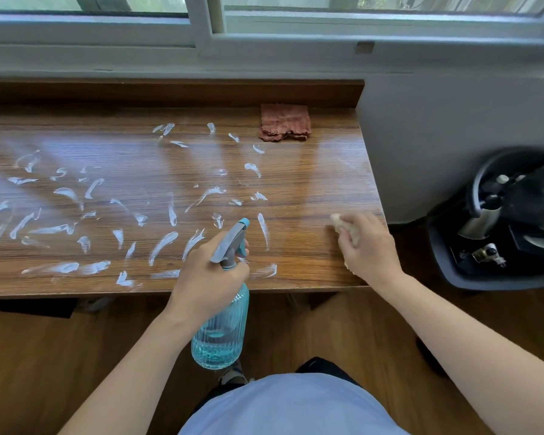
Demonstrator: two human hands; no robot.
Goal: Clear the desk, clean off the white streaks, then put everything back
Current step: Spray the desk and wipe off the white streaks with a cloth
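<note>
Daylit sliding window (pixel 201 14) above a pale wall (pixel 453 136); wood-plank floor (pixel 44 356); black chair (pixel 500 221) at right.

I am finding no readable text, label, brand or number anywhere: nothing on the spray bottle (pixel 222 324) I am holding, nothing on the cloth (pixel 285 122), nothing on the tabletop (pixel 327 171).

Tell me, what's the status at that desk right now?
Left hand grips spray bottle; right hand holds pale cloth on desk. White streaks uncleaned. Red rag at back.
</note>
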